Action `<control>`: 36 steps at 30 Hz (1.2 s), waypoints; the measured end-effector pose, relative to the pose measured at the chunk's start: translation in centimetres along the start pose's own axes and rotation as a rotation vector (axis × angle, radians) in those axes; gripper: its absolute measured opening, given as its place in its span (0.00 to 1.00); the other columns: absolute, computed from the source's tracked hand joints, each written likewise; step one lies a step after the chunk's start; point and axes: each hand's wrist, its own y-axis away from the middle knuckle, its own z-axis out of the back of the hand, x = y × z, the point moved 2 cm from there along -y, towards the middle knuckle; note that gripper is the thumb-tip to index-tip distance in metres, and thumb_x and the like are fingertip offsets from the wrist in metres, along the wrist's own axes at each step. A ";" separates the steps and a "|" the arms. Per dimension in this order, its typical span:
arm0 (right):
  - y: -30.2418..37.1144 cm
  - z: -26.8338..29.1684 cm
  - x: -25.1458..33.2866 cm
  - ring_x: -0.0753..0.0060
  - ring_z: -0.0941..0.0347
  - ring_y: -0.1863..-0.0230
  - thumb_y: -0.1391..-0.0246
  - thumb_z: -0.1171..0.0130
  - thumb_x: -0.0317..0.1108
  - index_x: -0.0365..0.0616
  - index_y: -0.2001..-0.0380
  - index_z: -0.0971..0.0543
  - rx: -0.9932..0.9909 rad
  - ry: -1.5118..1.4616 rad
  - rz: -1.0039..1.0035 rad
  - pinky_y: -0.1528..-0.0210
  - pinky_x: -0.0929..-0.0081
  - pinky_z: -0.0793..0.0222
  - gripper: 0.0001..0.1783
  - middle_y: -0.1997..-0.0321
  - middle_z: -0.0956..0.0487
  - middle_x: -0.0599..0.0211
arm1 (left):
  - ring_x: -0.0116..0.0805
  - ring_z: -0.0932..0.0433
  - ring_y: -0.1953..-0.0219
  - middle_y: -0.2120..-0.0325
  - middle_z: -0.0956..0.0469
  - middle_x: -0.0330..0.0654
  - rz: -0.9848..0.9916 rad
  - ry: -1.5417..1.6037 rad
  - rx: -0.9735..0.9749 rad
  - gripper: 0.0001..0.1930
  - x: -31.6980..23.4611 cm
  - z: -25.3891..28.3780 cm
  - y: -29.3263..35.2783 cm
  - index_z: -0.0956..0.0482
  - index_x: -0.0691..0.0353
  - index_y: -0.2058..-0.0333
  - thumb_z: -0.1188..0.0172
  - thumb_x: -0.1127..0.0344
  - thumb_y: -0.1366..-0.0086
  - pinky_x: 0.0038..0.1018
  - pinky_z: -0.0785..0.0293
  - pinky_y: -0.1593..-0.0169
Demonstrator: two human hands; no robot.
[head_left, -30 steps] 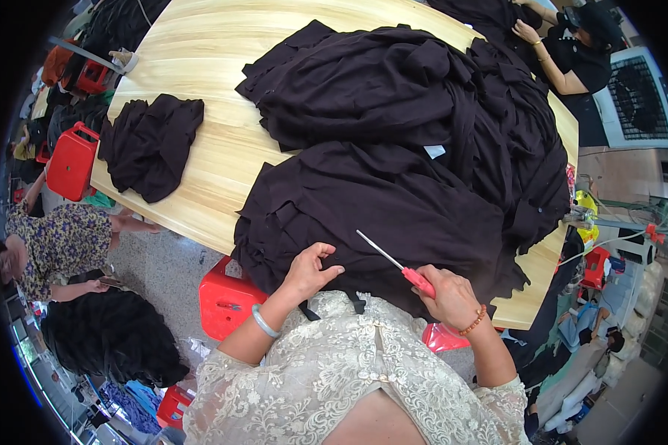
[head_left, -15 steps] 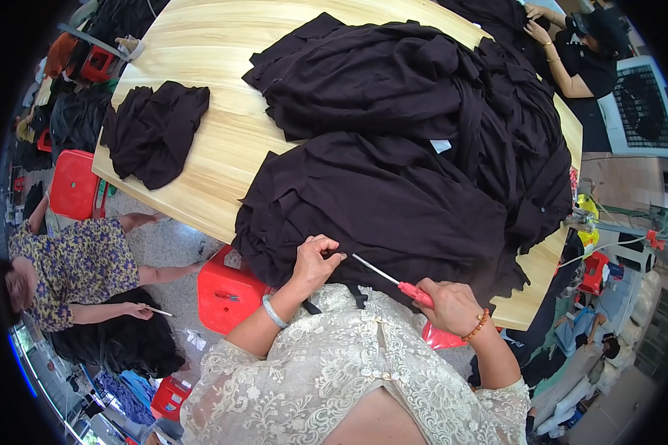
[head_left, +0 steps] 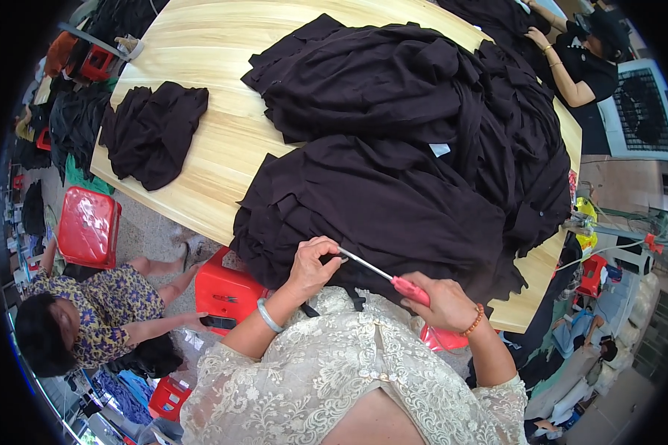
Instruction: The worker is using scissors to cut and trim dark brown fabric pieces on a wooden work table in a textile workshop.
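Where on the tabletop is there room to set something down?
Bare wood shows between the small dark bundle and the large cloth pile, and at the near right corner. The pile crowds the centre and right.

White tag [head_left: 439, 150]: there it is on the dark garments [head_left: 371, 78], lettering unreadable!
Pale tabletop [head_left: 223, 159]: nothing legible, nor elsewhere in view.

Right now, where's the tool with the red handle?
In the head view, below centre, the red-handled tool is in the right hand, its metal tip near the left hand.
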 end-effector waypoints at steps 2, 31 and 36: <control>-1.2 -0.3 -0.3 0.47 0.23 0.58 0.48 0.38 0.36 0.49 0.40 0.35 -0.094 -0.181 0.080 0.54 0.63 0.28 0.31 0.57 0.21 0.52 | 0.35 0.25 0.62 0.68 0.21 0.41 -0.012 0.008 0.051 0.06 -1.2 -0.2 -0.2 0.21 0.66 0.71 0.36 0.71 0.48 0.28 0.34 0.53; -5.3 0.0 -1.5 0.46 0.25 0.65 0.46 0.41 0.41 0.43 0.65 0.25 -0.422 -0.157 0.035 0.62 0.57 0.31 0.13 0.71 0.22 0.52 | 0.26 0.27 0.67 0.75 0.22 0.37 0.110 0.301 0.078 0.07 -1.5 2.6 -0.3 0.18 0.66 0.72 0.31 0.71 0.50 0.23 0.32 0.61; 0.0 1.1 -1.0 0.50 0.24 0.71 0.48 0.39 0.46 0.45 0.67 0.24 -0.277 0.145 0.069 0.67 0.58 0.29 0.16 0.76 0.23 0.53 | 0.29 0.27 0.69 0.77 0.22 0.38 0.010 0.230 -0.071 0.05 -2.1 2.2 -0.7 0.19 0.66 0.75 0.32 0.73 0.52 0.25 0.32 0.61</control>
